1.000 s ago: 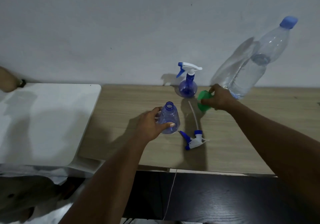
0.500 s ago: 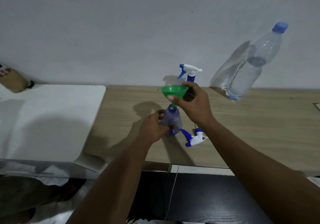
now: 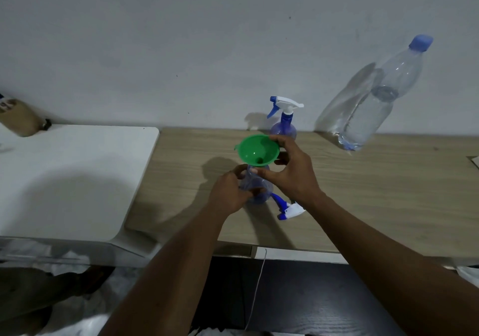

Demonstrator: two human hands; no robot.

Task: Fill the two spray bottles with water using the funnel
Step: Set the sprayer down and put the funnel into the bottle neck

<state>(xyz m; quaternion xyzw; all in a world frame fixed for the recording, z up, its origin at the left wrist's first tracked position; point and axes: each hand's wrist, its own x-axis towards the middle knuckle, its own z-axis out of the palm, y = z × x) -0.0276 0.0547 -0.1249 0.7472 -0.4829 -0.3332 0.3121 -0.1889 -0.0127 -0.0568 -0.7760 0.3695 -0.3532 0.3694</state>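
Observation:
An uncapped blue spray bottle (image 3: 256, 187) stands on the wooden table (image 3: 363, 193), and my left hand (image 3: 229, 193) grips its body. A green funnel (image 3: 256, 151) sits in the bottle's neck; my right hand (image 3: 293, 172) holds the funnel's rim, thumb below the cone. The bottle's white and blue spray head (image 3: 287, 208) lies on the table just right of it, partly behind my right wrist. A second spray bottle (image 3: 283, 123) with its head on stands near the wall. A large clear water bottle (image 3: 375, 107) with a blue cap stands at the back right.
A white table (image 3: 77, 175) adjoins the wooden one on the left. A brown object (image 3: 20, 120) lies at its far corner. A thin white cord (image 3: 256, 291) hangs below the table's front edge over a dark floor.
My right hand has picked up the funnel from beside the far spray bottle, carried it left, and lowered it into the neck of the bottle that my left hand holds.

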